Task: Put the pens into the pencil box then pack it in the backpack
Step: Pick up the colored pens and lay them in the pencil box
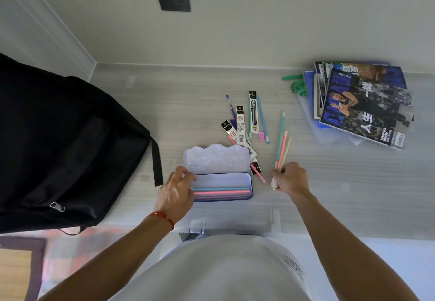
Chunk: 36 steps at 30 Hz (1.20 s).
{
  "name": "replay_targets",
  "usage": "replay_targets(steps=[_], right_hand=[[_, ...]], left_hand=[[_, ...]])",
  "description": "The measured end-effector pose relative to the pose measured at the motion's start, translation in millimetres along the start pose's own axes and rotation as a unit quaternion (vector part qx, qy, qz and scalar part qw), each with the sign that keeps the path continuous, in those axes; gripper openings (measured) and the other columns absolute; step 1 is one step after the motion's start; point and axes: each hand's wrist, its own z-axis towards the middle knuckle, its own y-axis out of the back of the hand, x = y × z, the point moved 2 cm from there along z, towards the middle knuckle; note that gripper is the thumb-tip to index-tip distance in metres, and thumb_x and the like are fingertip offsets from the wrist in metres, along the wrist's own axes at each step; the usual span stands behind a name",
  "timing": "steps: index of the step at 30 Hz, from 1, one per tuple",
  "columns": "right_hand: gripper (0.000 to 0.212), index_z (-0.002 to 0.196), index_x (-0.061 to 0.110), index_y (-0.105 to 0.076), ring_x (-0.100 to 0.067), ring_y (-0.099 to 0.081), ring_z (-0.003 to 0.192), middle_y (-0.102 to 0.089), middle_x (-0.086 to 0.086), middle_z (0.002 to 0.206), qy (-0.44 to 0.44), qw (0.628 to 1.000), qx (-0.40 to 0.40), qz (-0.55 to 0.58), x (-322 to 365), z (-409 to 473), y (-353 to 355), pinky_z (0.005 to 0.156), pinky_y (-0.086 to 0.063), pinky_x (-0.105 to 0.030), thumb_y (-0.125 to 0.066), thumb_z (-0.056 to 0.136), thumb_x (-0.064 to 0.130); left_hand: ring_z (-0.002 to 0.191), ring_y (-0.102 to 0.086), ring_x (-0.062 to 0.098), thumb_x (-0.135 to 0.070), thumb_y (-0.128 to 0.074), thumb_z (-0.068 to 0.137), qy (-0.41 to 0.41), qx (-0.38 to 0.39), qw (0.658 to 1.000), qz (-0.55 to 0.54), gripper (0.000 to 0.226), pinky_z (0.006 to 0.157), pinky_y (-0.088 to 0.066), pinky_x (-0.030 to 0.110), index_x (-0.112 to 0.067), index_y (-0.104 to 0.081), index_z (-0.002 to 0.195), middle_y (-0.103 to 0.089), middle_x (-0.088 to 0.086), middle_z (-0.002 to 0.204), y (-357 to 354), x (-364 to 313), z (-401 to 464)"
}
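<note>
The pencil box (pixel 219 178) lies open on the pale wood-grain desk (pixel 329 183), its lid (pixel 216 158) folded back toward the wall. Several pens (pixel 221 191), blue, pink and purple, lie lengthwise along the tray's near side. The left hand (pixel 175 194) rests at the left end of the pencil box, palm down, fingers loosely curled over the tray's corner and gripping nothing; a red string bracelet (pixel 162 218) circles the wrist. Just right of the pencil box, the right hand (pixel 290 179) is closed around a bundle of pastel pens (pixel 282 150), teal, pink and yellow, whose long ends fan away toward the wall while the short ends poke out below the fist. Both forearms reach forward from a white shirt. Behind the pencil box lie loose pens and packaged refills (pixel 246 121). The black backpack (pixel 58 150) sits to the left of the pencil box, and a stack of magazines (pixel 362 105) lies far to the right.
</note>
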Motion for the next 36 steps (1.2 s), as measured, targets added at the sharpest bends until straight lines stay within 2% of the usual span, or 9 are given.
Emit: replay_targets(steps=[5,9,16,19,21,23,25,29,36], right_hand=[[0.030,0.069,-0.007,-0.069,-0.023,-0.069,0.057,-0.075,-0.018,0.072,-0.048,0.972,0.051,0.226,-16.2,-14.9,9.8,0.053,-0.060,-0.027,-0.059,0.091,0.008],[0.027,0.074,0.000,-0.059,-0.022,-0.059,0.052,-0.064,-0.023,0.077,-0.016,0.932,0.119,0.343,-6.5,-35.6,13.9,0.053,-0.054,-0.030,-0.053,0.098,0.010],[0.020,0.099,0.006,-0.043,-0.026,-0.068,0.054,-0.061,-0.002,0.071,0.165,0.947,0.249,0.119,27.2,-75.0,-11.7,0.042,-0.050,-0.030,-0.041,0.108,0.024],[0.018,0.100,0.008,-0.041,-0.020,-0.060,0.054,-0.059,-0.008,0.084,0.242,0.922,0.302,-0.034,36.4,-85.1,-21.1,0.045,-0.047,-0.032,-0.036,0.108,0.024],[0.015,0.104,0.007,-0.040,-0.020,-0.053,0.057,-0.062,-0.008,0.092,0.294,0.883,0.332,-0.152,39.5,-89.7,-24.6,0.056,-0.047,-0.041,-0.034,0.108,0.020],[0.015,0.107,0.008,-0.040,-0.017,-0.047,0.058,-0.066,-0.010,0.094,0.330,0.856,0.325,-0.229,43.3,-91.5,-26.6,0.058,-0.040,-0.036,-0.032,0.108,0.020],[0.016,0.109,0.010,-0.041,-0.022,-0.047,0.063,-0.066,-0.017,0.093,0.344,0.846,0.303,-0.272,48.4,-90.0,-26.6,0.061,-0.034,-0.035,-0.033,0.108,0.024],[0.016,0.112,0.018,-0.053,-0.024,-0.055,0.079,-0.059,-0.001,0.090,0.347,0.864,0.247,-0.270,56.8,-80.2,-21.8,0.068,-0.043,-0.037,-0.044,0.106,0.030],[0.013,0.102,0.022,-0.070,-0.016,-0.065,0.089,-0.071,0.004,0.097,0.333,0.903,0.215,-0.165,58.6,-65.7,-22.6,0.081,-0.056,-0.037,-0.072,0.091,0.029]], left_hand=[[0.093,-0.061,0.022,0.005,-0.058,0.077,-0.053,-0.037,0.998,-0.013,0.029,0.063,-0.057,0.035,-0.016,-0.067,0.095,-0.059,0.001,0.109,2.0,-25.3,11.3],[0.078,-0.062,0.017,0.003,-0.058,0.083,-0.089,-0.020,0.992,-0.092,0.022,0.067,-0.058,0.036,-0.016,-0.067,0.090,-0.064,-0.001,0.097,-2.6,-49.0,21.5],[0.082,-0.065,0.009,-0.010,-0.059,0.089,0.007,-0.025,0.966,-0.257,0.017,0.075,-0.058,0.031,-0.018,-0.069,0.101,-0.068,-0.005,0.101,-4.3,-63.5,34.7],[0.082,-0.064,0.003,-0.018,-0.060,0.090,0.042,-0.072,0.962,-0.258,0.039,0.071,-0.057,0.020,-0.030,-0.053,0.126,-0.050,-0.010,0.121,2.6,-44.2,38.9],[0.078,-0.069,0.008,-0.025,-0.061,0.092,0.085,-0.039,0.944,-0.317,0.049,0.066,-0.058,0.020,-0.041,-0.043,0.135,-0.045,-0.013,0.125,6.4,-29.2,40.3],[0.073,-0.072,0.015,-0.033,-0.061,0.092,0.139,0.017,0.907,-0.397,0.039,0.064,-0.062,0.030,-0.046,-0.051,0.128,-0.057,-0.012,0.118,3.4,-14.7,39.9],[0.067,-0.072,0.018,-0.036,-0.062,0.091,0.160,0.052,0.906,-0.389,0.014,0.064,-0.061,0.030,-0.040,-0.070,0.101,-0.072,-0.004,0.088,-1.1,-4.6,35.0],[0.050,-0.062,0.008,-0.026,-0.062,0.090,0.166,0.094,0.910,-0.369,0.020,0.053,-0.050,0.017,-0.025,-0.073,0.074,-0.067,-0.001,0.061,-11.4,8.8,16.3],[0.050,-0.054,0.003,-0.014,-0.048,0.099,0.196,0.117,0.892,-0.391,0.022,0.052,-0.048,0.016,-0.017,-0.067,0.087,-0.061,0.001,0.066,-23.4,5.7,12.7]])
